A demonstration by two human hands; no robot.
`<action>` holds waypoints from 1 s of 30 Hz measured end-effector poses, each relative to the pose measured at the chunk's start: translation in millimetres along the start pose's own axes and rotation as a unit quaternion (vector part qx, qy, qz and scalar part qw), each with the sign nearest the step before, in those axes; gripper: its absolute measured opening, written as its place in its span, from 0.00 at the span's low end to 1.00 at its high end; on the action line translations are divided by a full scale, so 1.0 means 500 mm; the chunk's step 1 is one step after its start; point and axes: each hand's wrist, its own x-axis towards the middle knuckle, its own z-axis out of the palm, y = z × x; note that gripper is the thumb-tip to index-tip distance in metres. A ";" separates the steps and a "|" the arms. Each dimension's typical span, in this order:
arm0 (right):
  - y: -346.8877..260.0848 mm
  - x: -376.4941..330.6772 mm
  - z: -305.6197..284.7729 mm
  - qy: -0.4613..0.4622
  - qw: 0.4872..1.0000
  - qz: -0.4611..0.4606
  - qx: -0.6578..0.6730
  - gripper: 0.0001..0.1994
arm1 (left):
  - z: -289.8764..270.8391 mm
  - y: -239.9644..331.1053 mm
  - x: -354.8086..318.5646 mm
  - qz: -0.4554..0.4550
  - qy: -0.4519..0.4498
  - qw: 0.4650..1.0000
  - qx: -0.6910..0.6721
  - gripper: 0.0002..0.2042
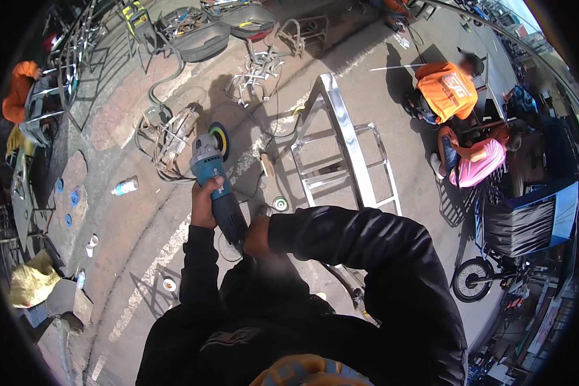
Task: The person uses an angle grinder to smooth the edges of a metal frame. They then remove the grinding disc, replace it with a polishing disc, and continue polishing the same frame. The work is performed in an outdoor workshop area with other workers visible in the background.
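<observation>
A teal and black angle grinder [228, 212] is held up in front of my body, its silver head pointing away from me. On that head sits a round disc [220, 139] with a yellowish face, facing right. My left hand [204, 206] is wrapped round the teal body just behind the head. Farther back, my right hand [257, 237] is closed at the rear end of the tool, its fingers partly hidden. To the right of the grinder stands a shiny metal frame [349, 145] with a broad polished top bar; the disc is apart from it.
Cables and metal brackets [177, 138] lie ahead on the concrete. Open tool cases [202, 42] are farther off. A plastic bottle [125, 186] and blue discs [74, 197] lie left. Two people, in orange [447, 90] and pink [486, 161] shirts, are at right near a motorcycle wheel [473, 280].
</observation>
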 end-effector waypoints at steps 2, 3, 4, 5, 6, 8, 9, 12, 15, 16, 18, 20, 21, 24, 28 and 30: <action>-0.007 -0.025 -0.012 0.010 0.997 -0.066 0.040 0.14 | 0.091 0.004 0.024 0.037 -0.040 0.998 0.007 0.22; -0.008 -0.042 -0.030 -0.017 0.995 -0.076 0.054 0.16 | 0.134 0.010 0.036 0.050 -0.073 0.996 0.009 0.22; -0.011 -0.059 -0.049 -0.042 0.993 -0.088 0.072 0.18 | 0.175 0.011 0.047 0.080 -0.093 0.992 0.013 0.22; -0.016 -0.080 -0.067 -0.040 0.990 -0.091 0.096 0.19 | 0.212 0.015 0.055 0.106 -0.110 0.988 0.024 0.22; -0.022 -0.101 -0.082 -0.035 0.987 -0.096 0.124 0.20 | 0.240 0.022 0.060 0.097 -0.146 0.984 -0.010 0.23; -0.024 -0.136 -0.112 -0.009 0.981 -0.110 0.160 0.21 | 0.288 0.035 0.071 0.099 -0.168 0.981 -0.014 0.24; -0.024 -0.149 -0.123 0.013 0.978 -0.122 0.169 0.21 | 0.304 0.043 0.075 0.103 -0.175 0.979 -0.011 0.22; -0.035 -0.177 -0.128 0.248 0.953 -0.145 0.099 0.21 | 0.333 0.071 0.082 0.117 -0.196 0.974 0.008 0.20; -0.039 -0.182 -0.127 0.423 0.893 -0.148 0.038 0.21 | 0.349 0.092 0.088 0.148 -0.210 0.966 0.018 0.21; -0.038 -0.180 -0.127 0.466 0.871 -0.150 0.031 0.21 | 0.354 0.095 0.088 0.145 -0.215 0.966 0.013 0.21; -0.034 -0.176 -0.128 0.495 0.860 -0.125 0.006 0.21 | 0.365 0.097 0.088 0.136 -0.222 0.966 -0.001 0.22; -0.031 -0.172 -0.129 0.517 0.848 -0.117 -0.015 0.20 | 0.376 0.094 0.088 0.138 -0.227 0.964 -0.012 0.22; -0.029 -0.170 -0.129 0.522 0.844 -0.121 -0.025 0.19 | 0.380 0.091 0.088 0.133 -0.226 0.965 -0.012 0.22; -0.028 -0.166 -0.125 0.530 0.840 -0.098 -0.058 0.18 | 0.387 0.081 0.090 0.151 -0.218 0.964 -0.006 0.22; -0.026 -0.163 -0.124 0.537 0.835 -0.095 -0.065 0.16 | 0.384 0.071 0.097 0.161 -0.226 0.961 -0.001 0.21; -0.024 -0.162 -0.126 0.536 0.836 -0.097 -0.072 0.16 | 0.384 0.067 0.103 0.155 -0.226 0.962 -0.007 0.21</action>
